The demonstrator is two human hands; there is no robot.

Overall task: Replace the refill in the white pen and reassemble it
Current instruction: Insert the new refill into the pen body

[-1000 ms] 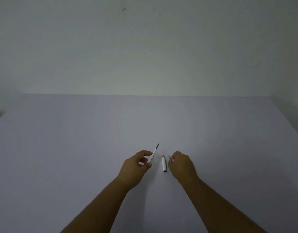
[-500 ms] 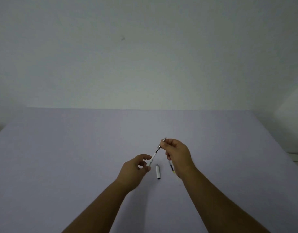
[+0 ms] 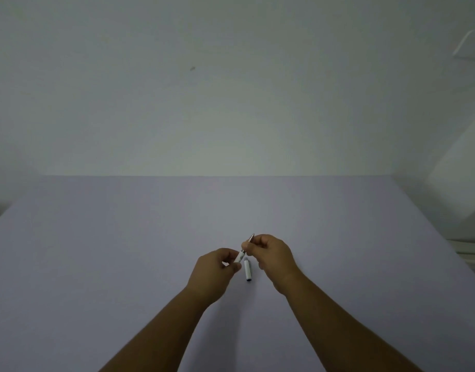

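The white pen barrel (image 3: 239,256) is held just above the table, tilted so that it runs from near-left up to far-right. Its near end is pinched in the fingers of the left hand (image 3: 219,269), which is curled closed around it. On the far end sits a metal tip piece (image 3: 251,237), a slim silvery cone pointing up and away; the right hand (image 3: 271,255) grips it between thumb and fingertips, its other fingers folded in. The two hands are close together, nearly touching at the pen, so the join between barrel and tip is mostly hidden and it cannot be told whether the pieces are fully seated.

Just beneath the hands, between the wrists, a separate white pen part (image 3: 247,269) lies flat on the table, pointing near to far, with a dark near end. It touches neither hand.

Both bare forearms reach in from the near edge. The table (image 3: 123,251) is a plain pale lilac surface, and a blank light wall (image 3: 231,103) rises behind its far edge.
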